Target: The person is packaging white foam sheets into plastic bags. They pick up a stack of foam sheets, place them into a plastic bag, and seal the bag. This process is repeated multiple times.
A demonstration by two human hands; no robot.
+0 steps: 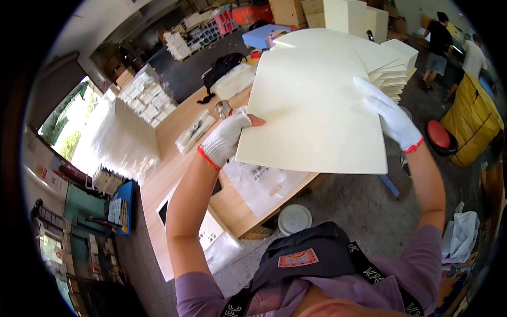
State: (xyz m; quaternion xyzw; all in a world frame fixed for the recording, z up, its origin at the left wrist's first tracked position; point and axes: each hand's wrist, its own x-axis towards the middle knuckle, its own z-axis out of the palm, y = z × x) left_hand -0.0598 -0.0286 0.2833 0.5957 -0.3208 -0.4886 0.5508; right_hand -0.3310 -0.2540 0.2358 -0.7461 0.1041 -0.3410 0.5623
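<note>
We are holding a big cream sheet (311,111) up in the air in front of us, well above the bench (174,158), and it is filling the middle of the view. Our left hand (224,138), in a white knitted glove with a red cuff, is gripping the sheet's left edge, thumb lying on the face near us and the fingers closed round behind it. Our right hand (392,117), gloved the same way, is lying against the right edge with the fingers (369,90) stretched long and flat along the sheet; we cannot tell whether anything is curling round the back there.

Behind the sheet, a stack of cream boards (393,68) is fanning out, just beside our right hand. Under the sheet, clear plastic bags (259,182) are lying on the wooden bench, and a long flat packet (194,131) is sitting further up the bench, near our left hand. A black bag (222,67) is resting at the far end of the bench. Down on the floor, a white round lid (294,218) is lying beside the bench edge. Off to the right, a red stool (439,136) is standing next to a yellow sack (472,124), and two people (454,50) are working well apart from us in the far corner.
</note>
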